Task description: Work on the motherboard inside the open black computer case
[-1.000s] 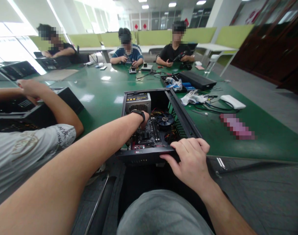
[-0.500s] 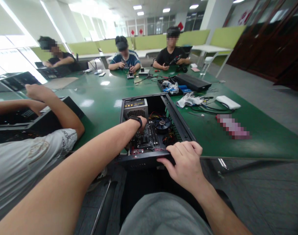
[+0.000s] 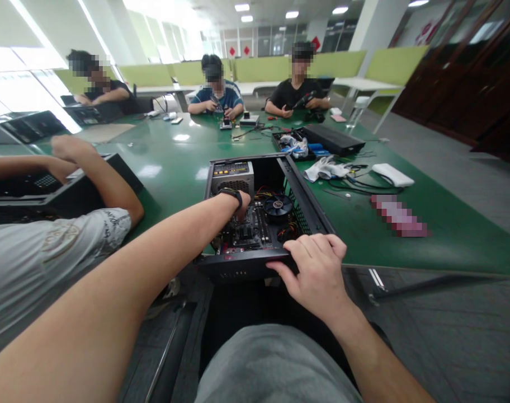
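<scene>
A black computer case [image 3: 310,202] lies at the table's front edge with its top side uncovered. My right hand [image 3: 316,263] grips its near right corner, thumb on the front face and fingers over the rim. Deep inside the case is my left hand [image 3: 243,206], beside the power supply [image 3: 234,178] and above the motherboard [image 3: 251,232]. Its fingers point down and are mostly hidden, so what they touch does not show. A round black cooling fan [image 3: 278,207] sits to the right of that hand, with thin coloured cables nearby.
White gloves [image 3: 326,168], black cables and a folded white cloth [image 3: 392,174] lie right of the case. Behind them stands a black tray [image 3: 275,144] with blue items. A co-worker's arm [image 3: 108,179] reaches into another case at left. Several people sit across the green table [image 3: 171,162].
The view has shifted slightly. My left hand stays inside the case with only a small movement, and my right hand keeps its hold on the corner.
</scene>
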Action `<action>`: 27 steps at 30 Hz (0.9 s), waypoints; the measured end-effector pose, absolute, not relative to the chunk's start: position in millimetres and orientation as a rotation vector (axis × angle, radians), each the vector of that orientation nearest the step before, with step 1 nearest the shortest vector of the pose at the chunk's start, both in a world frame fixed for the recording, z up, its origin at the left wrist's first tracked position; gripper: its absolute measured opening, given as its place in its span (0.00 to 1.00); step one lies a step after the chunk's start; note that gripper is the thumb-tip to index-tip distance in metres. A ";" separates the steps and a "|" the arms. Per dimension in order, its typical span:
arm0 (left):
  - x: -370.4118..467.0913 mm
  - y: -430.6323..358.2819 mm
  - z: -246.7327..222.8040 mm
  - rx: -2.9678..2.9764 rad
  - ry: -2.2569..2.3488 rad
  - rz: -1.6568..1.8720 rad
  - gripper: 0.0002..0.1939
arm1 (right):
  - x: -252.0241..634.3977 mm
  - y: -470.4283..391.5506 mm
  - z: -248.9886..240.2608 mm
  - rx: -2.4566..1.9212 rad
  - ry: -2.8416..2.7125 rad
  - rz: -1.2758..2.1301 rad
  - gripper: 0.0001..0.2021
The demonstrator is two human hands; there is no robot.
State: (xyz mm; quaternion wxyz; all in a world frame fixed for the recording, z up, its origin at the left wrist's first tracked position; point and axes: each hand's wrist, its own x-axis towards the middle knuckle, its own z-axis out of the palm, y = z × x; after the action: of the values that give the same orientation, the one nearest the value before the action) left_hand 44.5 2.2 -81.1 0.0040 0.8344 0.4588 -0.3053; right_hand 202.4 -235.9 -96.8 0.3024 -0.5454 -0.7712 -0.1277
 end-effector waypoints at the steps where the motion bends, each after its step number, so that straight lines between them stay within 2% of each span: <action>1: 44.6 1.3 -80.2 2.612 1.453 -0.936 0.31 | 202.4 -235.7 -96.9 -1.442 -2.043 -0.340 0.15; 7: 46.6 -8.0 -71.8 2.590 1.487 -0.900 0.26 | 201.9 -235.4 -98.2 -1.436 -2.031 -0.344 0.15; 20: 45.3 -1.6 -78.3 2.633 1.451 -0.970 0.32 | 202.5 -234.9 -98.8 -1.432 -2.030 -0.349 0.15; 27: 45.0 -2.5 -77.7 2.630 1.470 -0.989 0.27 | 202.6 -236.2 -98.9 -1.429 -2.029 -0.362 0.16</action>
State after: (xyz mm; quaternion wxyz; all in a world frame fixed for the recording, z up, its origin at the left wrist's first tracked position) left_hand 45.0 -2.5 -77.7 -0.0146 0.8293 0.4635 -0.3118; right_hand 202.6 -236.2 -98.9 0.3115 -0.5413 -0.7689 -0.1373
